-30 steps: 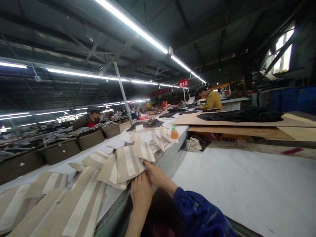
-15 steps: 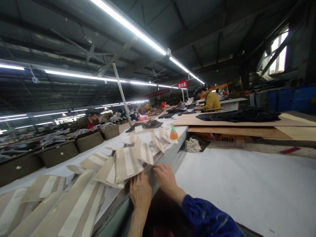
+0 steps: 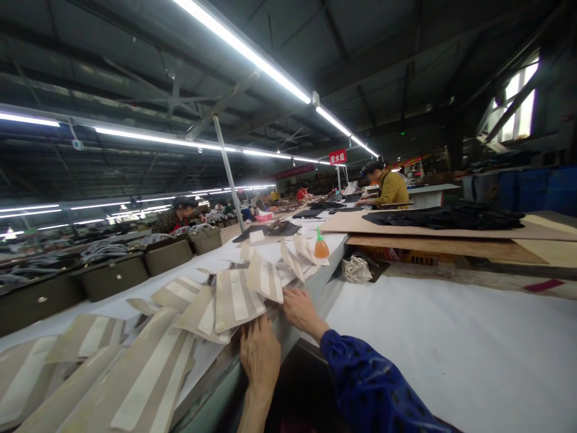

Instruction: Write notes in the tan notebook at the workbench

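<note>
Several beige fabric pieces with white strips point(image 3: 237, 297) lie fanned out along a long white bench point(image 3: 135, 304). My left hand point(image 3: 259, 355) rests flat at the bench edge, its fingertips on the lower corner of the nearest piece. My right hand point(image 3: 300, 310), in a blue sleeve, reaches from the right, and its fingers touch the lower corner of another striped piece point(image 3: 265, 279). Whether they pinch it is hidden. More of these pieces point(image 3: 135, 379) lie in long rows at the lower left.
An orange squeeze bottle point(image 3: 321, 248) stands further along the bench. To the right lies a white-covered table point(image 3: 451, 337), with cardboard sheets point(image 3: 451, 243), black fabric point(image 3: 442, 218) and a crumpled rag point(image 3: 356, 269). Olive boxes point(image 3: 115, 276) line the left. Seated workers point(image 3: 390, 187) are beyond.
My right hand drew back from the striped piece toward the bench edge, then moved forward to its corner again. My left hand stayed at the edge. The view shifted slightly.
</note>
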`<state>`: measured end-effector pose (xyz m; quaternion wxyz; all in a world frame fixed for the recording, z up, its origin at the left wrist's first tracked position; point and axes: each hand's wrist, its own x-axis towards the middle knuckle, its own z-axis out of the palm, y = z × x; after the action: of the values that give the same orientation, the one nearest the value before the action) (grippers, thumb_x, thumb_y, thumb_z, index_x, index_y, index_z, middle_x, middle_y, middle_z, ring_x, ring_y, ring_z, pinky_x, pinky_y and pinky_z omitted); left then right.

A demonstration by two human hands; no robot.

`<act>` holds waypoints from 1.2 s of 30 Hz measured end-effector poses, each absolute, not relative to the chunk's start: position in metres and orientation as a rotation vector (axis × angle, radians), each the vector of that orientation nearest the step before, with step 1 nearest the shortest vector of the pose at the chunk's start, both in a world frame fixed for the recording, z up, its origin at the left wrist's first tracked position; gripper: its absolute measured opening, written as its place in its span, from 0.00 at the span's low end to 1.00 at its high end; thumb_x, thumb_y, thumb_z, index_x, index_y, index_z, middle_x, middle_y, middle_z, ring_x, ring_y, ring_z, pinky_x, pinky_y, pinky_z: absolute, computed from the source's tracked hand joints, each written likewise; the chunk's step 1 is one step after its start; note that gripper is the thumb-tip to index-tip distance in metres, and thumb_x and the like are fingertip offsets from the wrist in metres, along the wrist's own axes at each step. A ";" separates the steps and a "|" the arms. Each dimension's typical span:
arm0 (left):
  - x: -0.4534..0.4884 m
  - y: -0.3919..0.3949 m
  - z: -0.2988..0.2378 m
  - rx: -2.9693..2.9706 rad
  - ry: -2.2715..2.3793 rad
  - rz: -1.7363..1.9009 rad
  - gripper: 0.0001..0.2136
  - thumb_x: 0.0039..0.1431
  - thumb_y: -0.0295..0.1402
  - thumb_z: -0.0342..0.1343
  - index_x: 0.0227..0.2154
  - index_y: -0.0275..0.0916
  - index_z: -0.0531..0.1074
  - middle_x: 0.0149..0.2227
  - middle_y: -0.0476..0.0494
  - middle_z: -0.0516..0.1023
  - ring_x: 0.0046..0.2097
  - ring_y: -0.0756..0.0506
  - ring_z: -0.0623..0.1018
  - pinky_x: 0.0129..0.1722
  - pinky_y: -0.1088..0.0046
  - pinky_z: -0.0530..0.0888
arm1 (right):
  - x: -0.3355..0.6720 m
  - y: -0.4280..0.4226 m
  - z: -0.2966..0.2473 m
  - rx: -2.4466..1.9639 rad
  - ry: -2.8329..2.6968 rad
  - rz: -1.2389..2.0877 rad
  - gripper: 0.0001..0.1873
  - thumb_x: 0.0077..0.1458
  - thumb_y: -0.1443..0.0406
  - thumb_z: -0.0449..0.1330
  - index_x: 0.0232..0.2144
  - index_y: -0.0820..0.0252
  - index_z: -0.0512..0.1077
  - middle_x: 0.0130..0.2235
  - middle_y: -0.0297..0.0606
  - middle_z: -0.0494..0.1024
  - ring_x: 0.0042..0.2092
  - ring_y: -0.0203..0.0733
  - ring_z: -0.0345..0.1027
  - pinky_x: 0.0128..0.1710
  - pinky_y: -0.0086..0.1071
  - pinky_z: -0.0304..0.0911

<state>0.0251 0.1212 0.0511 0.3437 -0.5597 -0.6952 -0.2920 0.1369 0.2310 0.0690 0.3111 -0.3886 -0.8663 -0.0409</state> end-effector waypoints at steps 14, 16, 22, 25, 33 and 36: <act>0.021 0.121 0.048 -1.454 -1.723 -0.741 0.17 0.66 0.27 0.43 0.50 0.26 0.72 0.42 0.36 0.79 0.44 0.39 0.77 0.47 0.62 0.69 | 0.130 0.249 0.072 -1.146 -2.417 -0.243 0.09 0.62 0.62 0.57 0.41 0.62 0.72 0.44 0.39 0.74 0.52 0.46 0.66 0.53 0.49 0.63; 0.020 0.121 0.046 -1.457 -1.692 -0.747 0.17 0.67 0.28 0.42 0.49 0.26 0.73 0.40 0.35 0.79 0.42 0.39 0.77 0.45 0.62 0.69 | 0.132 0.248 0.073 -1.160 -2.440 -0.262 0.09 0.62 0.61 0.57 0.40 0.62 0.72 0.44 0.39 0.74 0.52 0.47 0.65 0.53 0.49 0.63; 0.013 0.126 0.041 -1.480 -1.604 -0.765 0.19 0.67 0.30 0.40 0.46 0.24 0.73 0.34 0.34 0.78 0.38 0.38 0.76 0.41 0.62 0.68 | 0.134 0.253 0.073 -1.149 -2.508 -0.306 0.10 0.61 0.60 0.57 0.38 0.62 0.72 0.43 0.38 0.74 0.52 0.47 0.65 0.52 0.48 0.64; 0.014 0.125 0.043 -1.483 -1.612 -0.761 0.19 0.67 0.29 0.39 0.46 0.24 0.74 0.35 0.34 0.78 0.38 0.38 0.76 0.41 0.62 0.68 | 0.132 0.253 0.072 -1.142 -2.488 -0.337 0.09 0.61 0.61 0.58 0.38 0.62 0.72 0.42 0.38 0.74 0.51 0.46 0.66 0.51 0.48 0.64; 0.020 0.122 0.048 -1.449 -1.689 -0.747 0.18 0.67 0.29 0.40 0.49 0.25 0.72 0.39 0.36 0.79 0.40 0.39 0.77 0.41 0.63 0.68 | 0.128 0.257 0.068 -1.127 -2.470 -0.350 0.10 0.61 0.60 0.57 0.38 0.62 0.71 0.44 0.39 0.73 0.50 0.46 0.65 0.50 0.46 0.63; 0.021 0.122 0.049 -1.454 -1.747 -0.713 0.19 0.68 0.30 0.40 0.53 0.26 0.70 0.42 0.36 0.79 0.42 0.39 0.76 0.41 0.63 0.69 | 0.128 0.259 0.070 -1.151 -2.454 -0.331 0.10 0.61 0.60 0.57 0.37 0.63 0.71 0.43 0.39 0.73 0.50 0.45 0.65 0.50 0.46 0.64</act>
<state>0.0209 0.1215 0.0491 0.3709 -0.5668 -0.6811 -0.2782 0.1279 0.2589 0.0704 0.2038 -0.4127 -0.8798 -0.1186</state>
